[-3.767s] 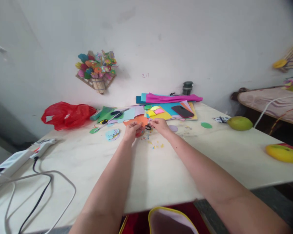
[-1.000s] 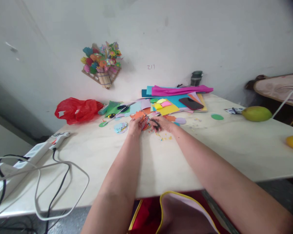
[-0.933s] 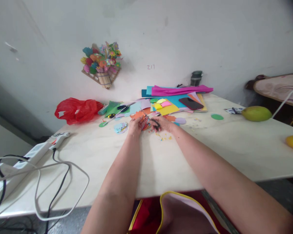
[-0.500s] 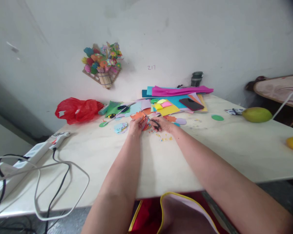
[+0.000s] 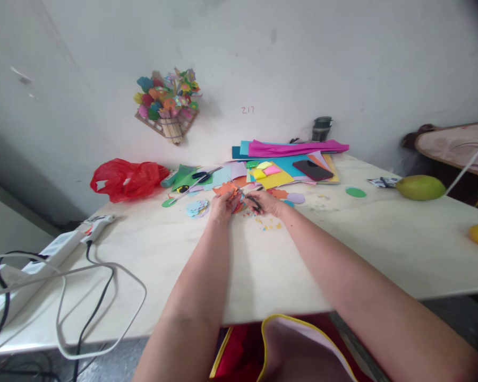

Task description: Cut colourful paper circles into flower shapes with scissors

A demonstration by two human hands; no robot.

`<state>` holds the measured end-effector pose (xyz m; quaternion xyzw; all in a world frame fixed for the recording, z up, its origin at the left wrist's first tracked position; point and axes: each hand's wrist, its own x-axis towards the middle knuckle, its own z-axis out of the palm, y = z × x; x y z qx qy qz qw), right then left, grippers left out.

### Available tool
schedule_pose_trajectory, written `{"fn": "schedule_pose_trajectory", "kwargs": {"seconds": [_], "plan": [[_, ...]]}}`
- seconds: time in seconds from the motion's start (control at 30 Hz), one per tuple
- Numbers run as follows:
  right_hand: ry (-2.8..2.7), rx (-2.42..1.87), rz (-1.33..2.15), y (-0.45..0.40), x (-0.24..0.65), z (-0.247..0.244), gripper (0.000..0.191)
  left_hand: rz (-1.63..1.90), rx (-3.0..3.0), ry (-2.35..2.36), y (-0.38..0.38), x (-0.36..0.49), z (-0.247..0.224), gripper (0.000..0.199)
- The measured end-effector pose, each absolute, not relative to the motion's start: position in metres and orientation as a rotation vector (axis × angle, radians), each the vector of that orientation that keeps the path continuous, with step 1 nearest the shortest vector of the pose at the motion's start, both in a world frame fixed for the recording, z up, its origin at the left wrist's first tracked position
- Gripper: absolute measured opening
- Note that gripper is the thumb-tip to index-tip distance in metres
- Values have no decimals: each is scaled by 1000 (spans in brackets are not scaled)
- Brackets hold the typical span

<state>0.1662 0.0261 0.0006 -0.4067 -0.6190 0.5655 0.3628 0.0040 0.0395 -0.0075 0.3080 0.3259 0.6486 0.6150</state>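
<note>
Held orange paper in the left hand and scissors in the right hand.
Pinched the orange paper near its close edge with nearly closed left fingers, just over the table; gripped the scissors by their dark handles with curled right fingers, blades at the paper. Could not tell how far apart the blades stood. Had yellow scraps near the right hand, pale cutouts near the left hand, and a phone on coloured sheets beyond.

I had scissors: 2, one in my right hand | fruits: 2, right of it | phone: 1, beyond it
</note>
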Motion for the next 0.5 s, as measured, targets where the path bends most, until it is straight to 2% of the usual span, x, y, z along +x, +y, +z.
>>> {"fn": "schedule_pose_trajectory", "kwargs": {"seconds": [0.5], "plan": [[-1573,-1061,1465,36,168,-9,18,1490,705,786,40,3,-7,11]]}}
